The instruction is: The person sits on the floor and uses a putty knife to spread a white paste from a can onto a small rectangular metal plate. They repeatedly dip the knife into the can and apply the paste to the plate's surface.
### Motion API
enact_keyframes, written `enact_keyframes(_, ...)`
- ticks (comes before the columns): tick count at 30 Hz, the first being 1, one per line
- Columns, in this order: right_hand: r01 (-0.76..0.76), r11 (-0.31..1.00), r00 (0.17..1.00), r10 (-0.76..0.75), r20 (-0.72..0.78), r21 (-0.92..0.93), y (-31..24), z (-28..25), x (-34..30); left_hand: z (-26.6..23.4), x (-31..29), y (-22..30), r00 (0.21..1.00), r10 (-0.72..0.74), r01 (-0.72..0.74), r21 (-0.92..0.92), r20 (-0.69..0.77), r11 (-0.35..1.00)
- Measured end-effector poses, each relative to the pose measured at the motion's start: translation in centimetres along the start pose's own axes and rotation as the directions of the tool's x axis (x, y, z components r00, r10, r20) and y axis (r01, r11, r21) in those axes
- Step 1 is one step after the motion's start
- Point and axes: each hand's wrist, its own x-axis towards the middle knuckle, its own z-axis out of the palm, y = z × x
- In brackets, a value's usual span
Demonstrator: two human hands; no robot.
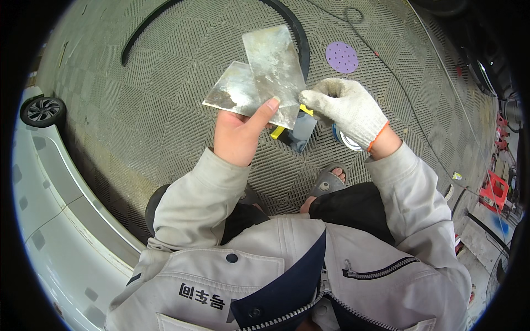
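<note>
My bare left hand (243,132) grips two thin metal plates, thumb on top. The upper metal plate (273,55) overlaps the lower metal plate (229,88), and both are smeared with pale residue. My right hand (348,107), in a white knit glove with an orange cuff, is beside the upper plate's right edge. Its fingers are curled together, with the thumb tip close to that edge; whether they pinch anything I cannot tell. Below the plates, partly hidden, lies a grey-blue flat piece (303,131) with yellow strips. A round can (346,140) shows partly under the right wrist.
A purple perforated sanding disc (342,57) and a curved black trim strip (144,30) lie on the grated floor (165,127). A cable (395,74) runs along the right. A light-coloured car body (72,220) stands left; a red stool (494,191) is far right.
</note>
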Motion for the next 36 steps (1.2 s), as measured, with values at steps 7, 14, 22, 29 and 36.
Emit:
enact_keyframes(7, 0.076, 0.997, 0.996, -0.076, 0.044, 0.001, 0.6, 0.2, 0.0, 0.7, -0.9, 0.7, 0.994, -0.062, 0.054, 0.095, 0.089, 0.994)
enact_keyframes(14, 0.091, 0.992, 0.99, -0.1, 0.102, 0.088, 0.7, 0.3, -0.2, 0.7, -1.0, 0.1, 0.992, -0.06, 0.036, 0.207, 0.11, 0.978)
enact_keyframes(22, 0.011, 0.982, 0.994, -0.031, 0.102, 0.188, -0.2, 0.5, -0.5, 0.5, -0.7, 0.1, 0.995, -0.084, 0.073, 0.191, 0.051, 0.979)
enact_keyframes(29, 0.079, 0.945, 0.997, -0.072, -0.035, 0.316, -0.8, 0.6, -0.7, 0.1, -0.3, 0.0, 0.998, -0.069, 0.07, 0.142, -0.008, 0.987)
enact_keyframes(36, 0.172, 0.892, 0.964, -0.065, -0.257, 0.418, -0.5, 0.1, -0.3, -0.5, -0.1, -0.2, 0.996, -0.055, 0.06, 0.07, -0.068, 0.996)
